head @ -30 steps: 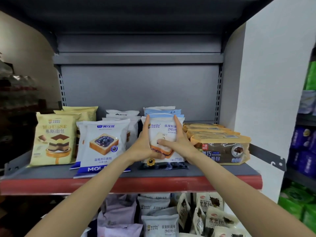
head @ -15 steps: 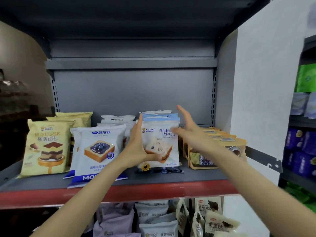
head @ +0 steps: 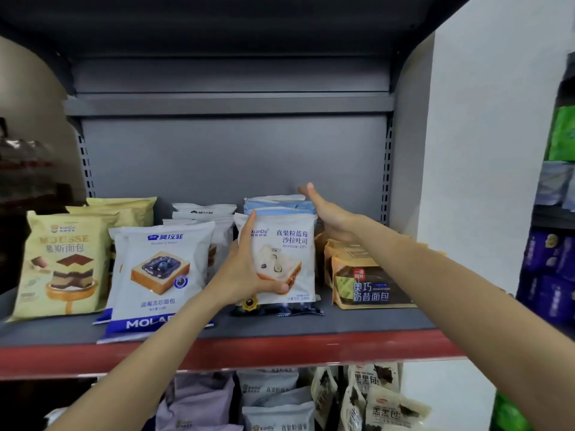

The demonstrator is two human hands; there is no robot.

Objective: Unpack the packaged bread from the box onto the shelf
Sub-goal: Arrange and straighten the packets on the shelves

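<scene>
- Upright at the front of the shelf (head: 280, 329), the blueberry toast pack (head: 287, 259) is held by the left hand (head: 245, 272): the thumb is curled across its lower front, the fingers (head: 249, 231) run up its left edge, and the pack's bottom seam is on the shelf.
- Just behind the fingers, more packs of the same kind (head: 277, 203) are lined up in a row, and the held pack is being set as the front one.
- By its look, the pack is judged light and soft: a thin, slick film pouch with air and a squashy slice inside, easily dented if squeezed hard. A hold at the side edges or at the crimped top seam is judged safest, with the printed middle left unpressed.
- To the right of the pack, the right hand (head: 329, 216) is held flat with straight fingers, nothing being gripped; it is set between the row and the chocolate bread packs (head: 370, 284), but contact cannot be told.
- Left of the left-hand fingers, the Molafei blueberry packs (head: 161, 269) are leaned, and further left the yellow mousse packs (head: 62, 262).
- Below the arms, under the red shelf lip, more packaged bread (head: 280, 409) is seen, but the box itself cannot be made out.
</scene>
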